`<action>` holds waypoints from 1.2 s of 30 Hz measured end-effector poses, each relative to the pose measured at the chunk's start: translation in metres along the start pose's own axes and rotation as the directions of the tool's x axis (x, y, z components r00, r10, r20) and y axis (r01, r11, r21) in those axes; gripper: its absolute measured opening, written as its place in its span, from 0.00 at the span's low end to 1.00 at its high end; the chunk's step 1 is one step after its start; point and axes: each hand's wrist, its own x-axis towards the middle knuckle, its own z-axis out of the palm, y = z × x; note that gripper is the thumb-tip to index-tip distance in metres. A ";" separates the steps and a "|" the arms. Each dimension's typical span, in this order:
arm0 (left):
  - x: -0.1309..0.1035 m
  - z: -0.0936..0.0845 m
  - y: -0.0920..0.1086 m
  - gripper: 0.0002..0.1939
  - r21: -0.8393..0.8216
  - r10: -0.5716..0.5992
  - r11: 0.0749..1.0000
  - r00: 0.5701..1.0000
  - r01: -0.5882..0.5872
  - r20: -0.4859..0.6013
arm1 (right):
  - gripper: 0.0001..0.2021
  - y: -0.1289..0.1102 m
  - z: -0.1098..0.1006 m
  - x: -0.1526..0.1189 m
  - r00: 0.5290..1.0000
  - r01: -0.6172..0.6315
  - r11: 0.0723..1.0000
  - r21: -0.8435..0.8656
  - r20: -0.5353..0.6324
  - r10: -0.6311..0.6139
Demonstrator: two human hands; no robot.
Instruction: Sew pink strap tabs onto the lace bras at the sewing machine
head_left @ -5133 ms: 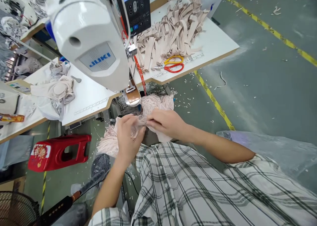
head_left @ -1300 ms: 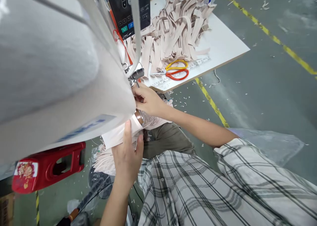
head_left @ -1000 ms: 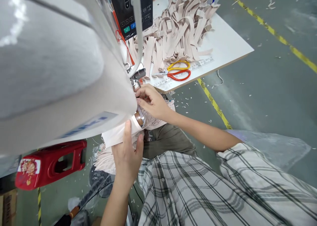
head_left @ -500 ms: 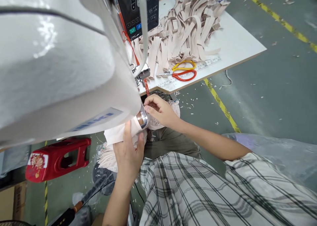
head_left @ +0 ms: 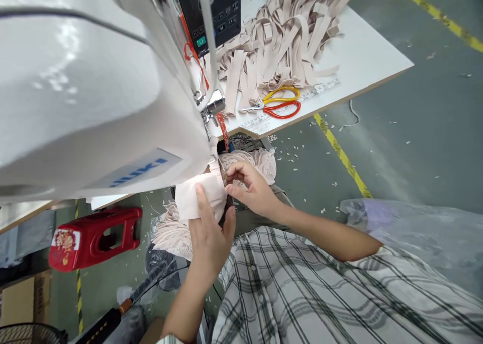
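Note:
Beneath the head of a white sewing machine [head_left: 113, 107], a pale pink fabric piece [head_left: 188, 198] lies over the machine's narrow end. My left hand [head_left: 211, 228] rests on this fabric with thumb and fingers apart, the fingertips pressing its surface. To the right, my right hand [head_left: 251, 188] pinches at the fabric's right edge, thumb and index finger close together; the fingertips partly hide what they grip. A narrow gathered strip of the fabric runs up toward the needle area, which the machine head mostly hides.
Many beige strips [head_left: 283, 47] are heaped on the white table [head_left: 370, 57], beside red-and-yellow scissors [head_left: 281, 105] and a ruler. Lace pieces [head_left: 173, 233] hang below left, more lace lies behind my right hand. A red stool [head_left: 98, 238] stands left; a black control panel is above.
The pink fabric now covers the metal end that was bare, and a gathered strip shows there. Both hands have moved slightly right in view, the right one also lower.

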 end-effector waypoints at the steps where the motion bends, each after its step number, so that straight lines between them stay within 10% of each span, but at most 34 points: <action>1: -0.003 0.001 0.003 0.45 -0.004 0.023 1.000 1.000 -0.023 -0.004 | 0.16 -0.001 0.001 -0.005 1.000 -0.025 1.000 0.011 0.003 0.025; 16: -0.030 0.012 0.029 0.47 -0.013 0.112 0.994 0.994 -0.112 0.011 | 0.09 -0.017 -0.001 -0.027 0.992 -0.122 0.989 0.082 -0.006 0.123; 23: -0.035 -0.024 0.018 0.29 -0.339 0.077 0.940 0.954 0.027 0.289 | 0.10 -0.045 -0.024 -0.034 0.996 0.027 0.980 -0.196 0.092 -0.009; 27: -0.015 -0.046 0.010 0.20 -0.328 0.246 0.918 0.969 -0.222 0.031 | 0.10 -0.059 -0.036 -0.039 0.942 0.177 0.941 -0.288 0.325 -0.078; 31: 0.008 -0.049 0.008 0.30 -0.439 0.462 0.829 0.866 -0.346 0.189 | 0.09 -0.067 -0.040 -0.047 0.880 0.284 0.888 -0.362 0.466 -0.091; 36: 0.006 -0.040 -0.001 0.04 -0.433 0.492 0.809 0.860 -0.396 0.133 | 0.06 -0.069 -0.043 -0.059 0.853 0.416 0.745 -0.522 0.509 -0.120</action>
